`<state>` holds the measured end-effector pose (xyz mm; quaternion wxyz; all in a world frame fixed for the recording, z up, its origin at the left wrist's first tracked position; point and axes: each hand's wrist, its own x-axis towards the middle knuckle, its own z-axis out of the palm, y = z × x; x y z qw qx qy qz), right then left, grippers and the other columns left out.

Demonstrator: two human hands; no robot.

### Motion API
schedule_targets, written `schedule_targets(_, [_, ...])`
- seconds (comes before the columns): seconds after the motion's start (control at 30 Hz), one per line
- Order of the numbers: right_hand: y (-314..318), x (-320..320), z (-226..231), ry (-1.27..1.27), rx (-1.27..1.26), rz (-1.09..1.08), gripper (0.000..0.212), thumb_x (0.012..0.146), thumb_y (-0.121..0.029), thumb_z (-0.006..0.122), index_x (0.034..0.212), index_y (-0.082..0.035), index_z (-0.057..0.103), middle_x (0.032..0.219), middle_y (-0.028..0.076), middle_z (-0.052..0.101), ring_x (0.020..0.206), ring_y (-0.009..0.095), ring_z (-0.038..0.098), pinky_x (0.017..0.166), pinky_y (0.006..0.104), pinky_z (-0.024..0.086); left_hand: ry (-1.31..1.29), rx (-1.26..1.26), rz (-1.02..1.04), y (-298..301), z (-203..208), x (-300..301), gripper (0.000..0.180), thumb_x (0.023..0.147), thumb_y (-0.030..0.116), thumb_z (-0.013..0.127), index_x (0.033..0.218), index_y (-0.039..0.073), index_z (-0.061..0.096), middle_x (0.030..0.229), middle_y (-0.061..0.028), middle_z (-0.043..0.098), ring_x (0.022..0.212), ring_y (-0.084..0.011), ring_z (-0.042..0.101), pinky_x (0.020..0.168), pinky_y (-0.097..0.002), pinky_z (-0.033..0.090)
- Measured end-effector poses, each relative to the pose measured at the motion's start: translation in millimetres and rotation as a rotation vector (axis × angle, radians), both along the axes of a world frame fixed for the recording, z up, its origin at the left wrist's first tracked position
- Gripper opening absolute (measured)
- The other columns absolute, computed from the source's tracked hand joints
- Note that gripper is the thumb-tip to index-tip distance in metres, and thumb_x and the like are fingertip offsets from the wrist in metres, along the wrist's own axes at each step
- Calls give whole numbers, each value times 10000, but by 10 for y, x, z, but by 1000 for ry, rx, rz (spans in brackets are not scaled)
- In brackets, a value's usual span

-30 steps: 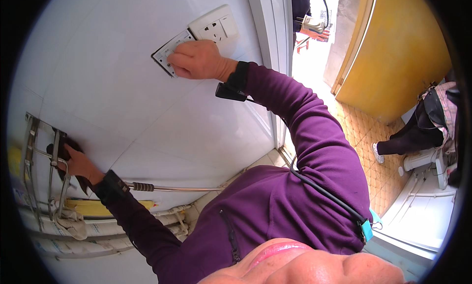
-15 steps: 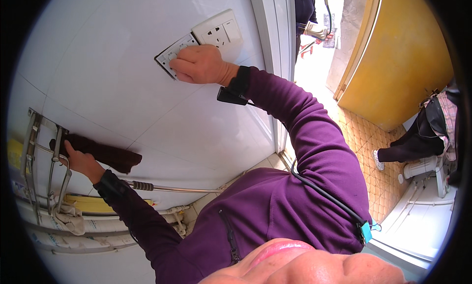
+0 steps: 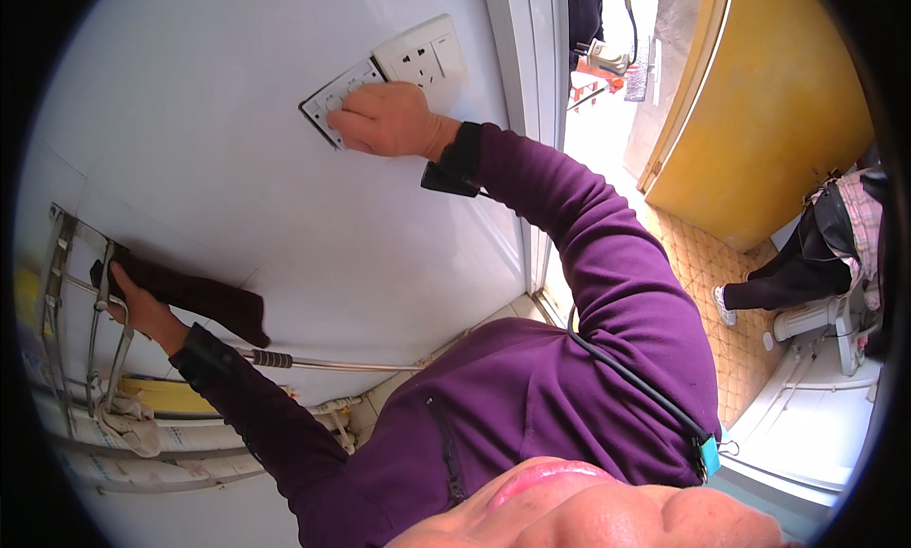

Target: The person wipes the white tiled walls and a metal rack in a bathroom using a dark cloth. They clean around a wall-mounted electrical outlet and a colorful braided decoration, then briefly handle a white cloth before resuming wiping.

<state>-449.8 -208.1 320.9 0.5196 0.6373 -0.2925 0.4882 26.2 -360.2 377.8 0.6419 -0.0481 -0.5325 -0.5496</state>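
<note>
My right hand (image 3: pixel 391 119) is closed, its curled fingers pressed against a white wall switch panel (image 3: pixel 365 75) whose front cover is off. Whether the fingertips pinch a small part is hidden. Beside that panel, on its right, sits a white socket plate (image 3: pixel 418 62) with a switch. At the lower left my left hand (image 3: pixel 147 311) is closed around one end of a dark brown cloth (image 3: pixel 204 292), close against a folding metal rack (image 3: pixel 98 297). The cloth's other end sticks out to the right along the wall.
A metal pole (image 3: pixel 323 363) with a dark grip and wrapped pipes (image 3: pixel 180 439) run below the rack. At right are a doorway with a yellow door (image 3: pixel 769 111), a person in dark trousers (image 3: pixel 797 263), and another person's dark sleeve (image 3: pixel 584 17) near a hanging plug (image 3: pixel 605 58).
My left hand has shifted slightly left, and the free end of the cloth hangs a little lower. The right hand has stayed at the switch panel with its fingers curled.
</note>
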Motion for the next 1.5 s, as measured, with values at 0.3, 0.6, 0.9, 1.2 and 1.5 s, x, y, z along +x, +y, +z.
schedule_targets(0.3, [19,-15,27,25,13,5,170,624,-145,616,756,-164,512,626,-23,383,532,113,477,382,259,369,-281,-117,979,299,-29,-311,327,901,144,503,1214,53,478,1253,-131,472,1055,-227,503,896,-350,438])
schedule_targets(0.6, [21,-34,21,57,3,2,188,611,-150,614,780,-163,534,641,-25,410,543,113,486,395,250,379,-98,138,664,393,-40,216,406,906,227,446,1250,12,420,1212,-156,498,1070,-261,513,918,-379,445])
schedule_targets(0.9, [-28,0,26,45,-52,8,223,566,-60,635,771,-136,591,632,-17,434,492,124,457,388,235,360,-344,69,615,412,256,30,465,910,336,457,1231,-1,452,1155,-113,526,1008,-205,526,876,-301,425])
schedule_targets(1.2, [-72,-4,1,52,-74,26,235,562,-64,633,780,-138,589,632,-16,421,481,127,447,393,234,353,-625,-11,1039,606,282,-273,461,916,377,439,1216,30,477,1132,-112,536,1012,-209,526,893,-308,415])
schedule_targets(1.5, [5,-34,29,100,33,74,204,601,-92,630,801,-117,598,657,-9,453,515,133,478,404,243,375,-91,-187,-484,323,130,-25,671,871,548,389,1323,52,384,1301,-149,436,1168,-287,438,986,-415,357])
